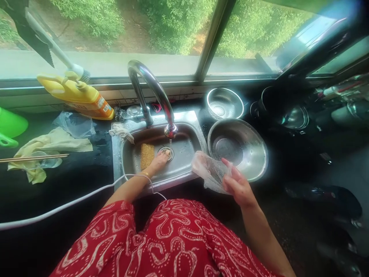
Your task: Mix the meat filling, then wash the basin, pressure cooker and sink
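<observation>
My left hand (160, 161) is down in the steel sink (187, 144), fingers bunched over the drain. A thin stream of water from the curved faucet (150, 82) falls on or just beside the fingertips. Something small and pale shows there, too small to name. A tan, rough-textured sponge-like block (147, 154) lies in the sink to the left of this hand. My right hand (238, 186) pinches a clear plastic bag (211, 173) in front of the sink's right corner. Pale pinkish contents show at the bag's left end; their kind is unclear. Behind the bag stands a wide steel basin (253, 154).
A steel colander (225, 103) sits behind the basin. Left of the sink are a yellow jug (77, 96), a cream cloth (54, 142), chopsticks (31, 157) and a green container (11, 123). A white cable (72, 204) crosses near my left forearm.
</observation>
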Demonstrator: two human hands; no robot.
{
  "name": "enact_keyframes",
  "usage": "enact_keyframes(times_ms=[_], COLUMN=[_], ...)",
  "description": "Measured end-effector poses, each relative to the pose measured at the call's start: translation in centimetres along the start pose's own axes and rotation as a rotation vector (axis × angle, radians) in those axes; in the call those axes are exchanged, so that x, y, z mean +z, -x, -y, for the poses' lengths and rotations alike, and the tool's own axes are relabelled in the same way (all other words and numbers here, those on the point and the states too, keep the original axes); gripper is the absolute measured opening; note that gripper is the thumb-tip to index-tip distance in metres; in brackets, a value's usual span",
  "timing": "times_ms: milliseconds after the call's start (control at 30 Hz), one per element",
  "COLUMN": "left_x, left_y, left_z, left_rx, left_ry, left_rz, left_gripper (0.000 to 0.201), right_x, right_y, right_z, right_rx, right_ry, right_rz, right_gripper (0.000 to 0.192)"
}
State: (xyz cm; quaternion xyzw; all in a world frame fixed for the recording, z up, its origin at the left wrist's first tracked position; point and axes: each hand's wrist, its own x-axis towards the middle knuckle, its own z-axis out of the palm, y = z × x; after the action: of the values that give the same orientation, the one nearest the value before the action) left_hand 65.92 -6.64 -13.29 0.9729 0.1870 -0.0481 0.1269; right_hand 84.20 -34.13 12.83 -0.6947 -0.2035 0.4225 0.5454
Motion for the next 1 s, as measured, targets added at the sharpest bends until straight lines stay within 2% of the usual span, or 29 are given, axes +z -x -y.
enact_keyframes(times_ms=[133,233,333,400,467,567,633,667,767,833,867,933,1000], left_x=[-3.1,-7.4,-12.4,-14.9,-16.1,-15.3,-13.6,-12.7,-10.3,-9.5,-9.4,-9.6,-10.2], left_y=[2.9,4.2,3.3,1.6,-0.4,-3.2,-4.7,-5.2,-6.1,-6.3,-6.3,-6.3,-6.5], left_z=[-1.2,-3.6,-6.9,-9.5,-12.1,-15.3,-16.8,-17.4,-18.2,-18.3,-18.4,-18.6,-19.0], left_rx=[0.089,0.191,0.323,0.461,0.628,0.789,0.743,0.662,0.277,0.028,-0.051,-0.101,-0.090], left_ry=[-0.061,-0.051,0.064,0.211,0.387,0.634,0.793,0.881,1.218,1.424,1.493,1.541,1.485], left_rz=[-0.057,-0.216,-0.399,-0.454,-0.419,-0.208,-0.003,0.095,0.279,0.318,0.334,0.375,0.327], left_gripper=[0.031,0.025,0.023,0.024,0.024,0.020,0.017,0.017,0.022,0.026,0.027,0.026,0.023], right_x=[0.3,0.4,0.4,0.4,0.6,1.4,1.9,2.0,1.4,0.3,-0.3,-1.3,-1.8], right_y=[-0.2,-0.4,-0.9,-1.6,-2.6,-3.9,-4.3,-4.2,-3.4,-2.5,-2.1,-1.5,-1.2], right_z=[-0.3,-0.7,-0.8,-0.4,0.3,1.5,1.9,1.8,0.5,-1.1,-2.0,-3.9,-5.4], right_rx=[-0.013,-0.055,-0.104,-0.119,-0.142,-0.192,-0.213,-0.221,-0.242,-0.238,-0.227,-0.188,-0.149], right_ry=[-0.007,0.001,0.024,0.040,0.048,0.074,0.108,0.117,0.084,0.057,0.052,0.040,-0.005], right_rz=[0.005,-0.016,-0.052,-0.053,-0.042,0.003,0.047,0.063,0.008,-0.106,-0.173,-0.274,-0.330], right_gripper=[0.078,0.075,0.071,0.070,0.068,0.066,0.065,0.064,0.064,0.062,0.059,0.052,0.049])
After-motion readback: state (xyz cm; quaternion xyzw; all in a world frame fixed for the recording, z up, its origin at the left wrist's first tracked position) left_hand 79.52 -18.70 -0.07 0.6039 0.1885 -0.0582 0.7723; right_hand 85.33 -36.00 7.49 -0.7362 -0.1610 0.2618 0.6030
